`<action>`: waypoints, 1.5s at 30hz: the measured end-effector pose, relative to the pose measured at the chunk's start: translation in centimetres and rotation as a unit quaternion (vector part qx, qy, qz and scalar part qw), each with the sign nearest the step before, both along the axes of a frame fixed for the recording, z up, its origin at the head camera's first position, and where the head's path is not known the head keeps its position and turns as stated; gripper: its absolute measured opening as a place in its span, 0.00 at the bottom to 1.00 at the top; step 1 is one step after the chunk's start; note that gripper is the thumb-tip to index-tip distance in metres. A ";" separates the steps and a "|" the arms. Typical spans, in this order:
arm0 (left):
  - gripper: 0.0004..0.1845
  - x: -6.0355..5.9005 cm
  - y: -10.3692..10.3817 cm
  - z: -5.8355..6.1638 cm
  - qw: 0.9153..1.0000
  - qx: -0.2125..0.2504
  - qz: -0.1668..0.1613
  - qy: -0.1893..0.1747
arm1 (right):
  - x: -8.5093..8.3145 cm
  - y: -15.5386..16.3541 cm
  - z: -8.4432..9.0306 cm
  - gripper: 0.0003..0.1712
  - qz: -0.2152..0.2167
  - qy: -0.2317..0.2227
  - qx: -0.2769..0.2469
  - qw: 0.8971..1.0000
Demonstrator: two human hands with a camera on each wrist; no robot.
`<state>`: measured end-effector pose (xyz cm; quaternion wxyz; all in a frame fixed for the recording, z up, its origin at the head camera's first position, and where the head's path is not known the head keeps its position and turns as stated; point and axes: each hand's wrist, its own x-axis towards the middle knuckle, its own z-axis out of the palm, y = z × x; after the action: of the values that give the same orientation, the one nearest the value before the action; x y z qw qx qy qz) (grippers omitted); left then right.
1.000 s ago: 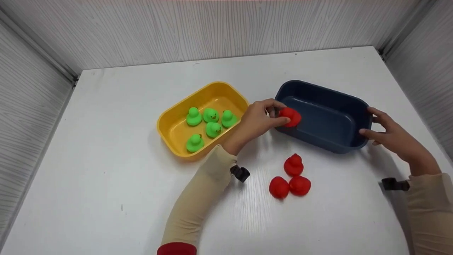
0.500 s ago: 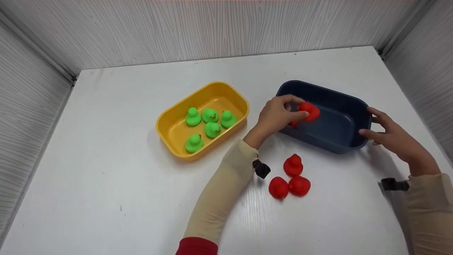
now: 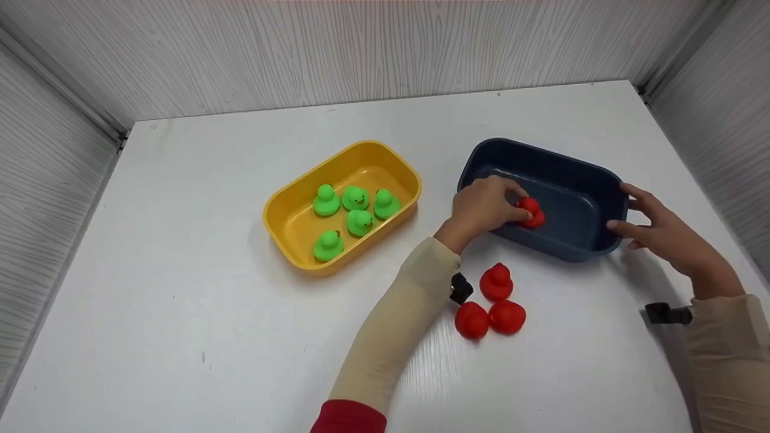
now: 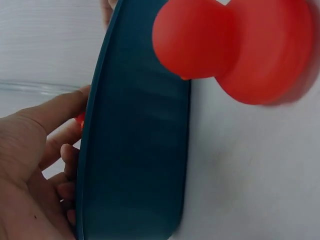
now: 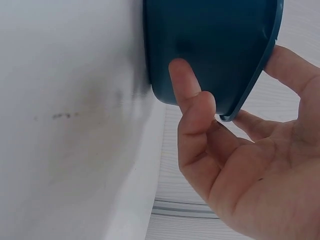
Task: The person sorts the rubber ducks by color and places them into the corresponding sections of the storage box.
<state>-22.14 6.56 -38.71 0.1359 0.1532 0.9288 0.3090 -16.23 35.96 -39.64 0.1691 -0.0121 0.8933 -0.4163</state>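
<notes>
In the head view my left hand (image 3: 484,204) reaches over the near left rim of the dark blue bin (image 3: 568,252) and pinches a red rubber duck (image 3: 532,220) low inside it. The left wrist view shows the bin's outer wall (image 4: 135,145) hiding the fingertips and most of that duck. My right hand (image 3: 659,231) grips the bin's right end, with curled fingers (image 5: 195,132) against the outer wall in the right wrist view. Three red rubber ducks (image 3: 497,284) sit grouped on the table, just in front of the bin.
To the left stands a yellow bin (image 3: 289,255) with several green rubber ducks (image 3: 361,222) in it. White panels (image 3: 385,54) close off the table (image 3: 180,288) at the back and both sides.
My left hand has carried the red duck rightward from the blue bin's left rim, then lowered it into the bin. The right hand keeps its hold on the bin.
</notes>
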 end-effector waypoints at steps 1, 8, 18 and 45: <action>0.18 0.0 0.2 0.0 1.000 -0.014 0.000 0.003 | 0.0 0.0 0.0 0.45 0.001 -0.001 0.001 1.000; 0.18 0.4 0.9 -0.3 0.997 -0.072 0.006 0.026 | -0.1 0.1 0.1 0.46 -0.001 -0.007 0.009 1.000; 0.20 0.3 0.9 -0.7 0.994 -0.094 -0.007 0.049 | -0.1 0.1 0.0 0.45 -0.005 -0.004 -0.003 1.000; 0.22 1.8 -2.3 0.4 0.974 0.218 -0.052 -0.017 | -0.1 0.2 -0.2 0.46 0.003 -0.003 0.005 1.000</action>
<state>-20.37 4.28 -38.26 0.1313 0.2221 0.8271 0.4994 -16.37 36.11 -39.84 0.1728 -0.0132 0.8948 -0.4114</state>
